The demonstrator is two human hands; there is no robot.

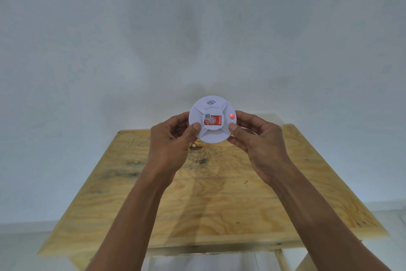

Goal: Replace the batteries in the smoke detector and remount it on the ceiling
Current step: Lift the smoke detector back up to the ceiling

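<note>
A round white smoke detector [212,136] is held upright above the far part of a plywood table, its face toward me. It bears a red sticker with a small code square in its middle, a wave symbol near its top and a lit red lamp at its right rim. My left hand [173,138] grips its left edge, thumb on the face. My right hand [257,138] grips its right edge, thumb on the lower right of the face. No batteries are visible.
The plywood table [219,204] with dark stains stands against a plain white wall [197,29]. A small brown mark [195,146] lies on the tabletop just below the detector. Pale floor shows to the left and right of the table.
</note>
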